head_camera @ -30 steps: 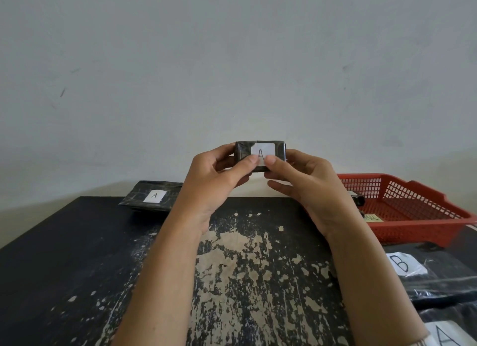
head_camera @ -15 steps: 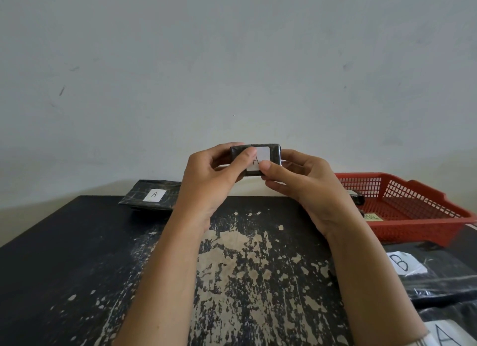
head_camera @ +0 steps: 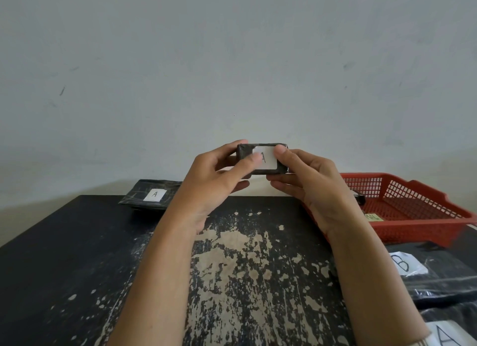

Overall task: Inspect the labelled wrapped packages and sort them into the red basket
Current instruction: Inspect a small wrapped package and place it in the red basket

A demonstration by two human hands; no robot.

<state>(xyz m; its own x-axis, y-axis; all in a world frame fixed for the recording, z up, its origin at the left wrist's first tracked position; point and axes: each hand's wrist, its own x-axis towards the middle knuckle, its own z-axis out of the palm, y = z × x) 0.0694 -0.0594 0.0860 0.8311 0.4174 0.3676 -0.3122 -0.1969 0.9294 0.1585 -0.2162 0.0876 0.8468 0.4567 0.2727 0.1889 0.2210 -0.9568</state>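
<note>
1. Wall (head_camera: 232, 62): plain pale, fills the upper half of the view, a few small marks.
2. Tabletop (head_camera: 64, 268): black, paint worn off in a pale patch down the middle, between the forearms.
3. Red basket (head_camera: 418, 231): perforated plastic, far right on the tabletop. Inside, a dark item (head_camera: 359, 197) partly hidden behind the right hand, and a small yellowish tag (head_camera: 373, 216) whose text is unreadable.
4. Black wrapped package, white label "B" (head_camera: 406, 267): right side of the tabletop, just nearer than the basket.
5. Another black wrapped package, white label "A" (head_camera: 449, 338): near right corner, cut off by the frame edge.
6. Flat black package (head_camera: 134, 201), white label "A" (head_camera: 154, 194): far left, lying flat at the tabletop's far edge.
7. Left hand (head_camera: 211, 185) and right hand (head_camera: 317, 188): both raised at centre, both hands grasping the same small package, one at each end, fingers curled behind it.
8. Small package (head_camera: 244, 153): dark wrap, held off the tabletop above its far edge, left of the basket and well apart from it, long side level.
9. Its white label (head_camera: 268, 161) faces the camera and reads "A". The left thumb covers the label's left edge; the right thumb sits on its upper right corner.
</note>
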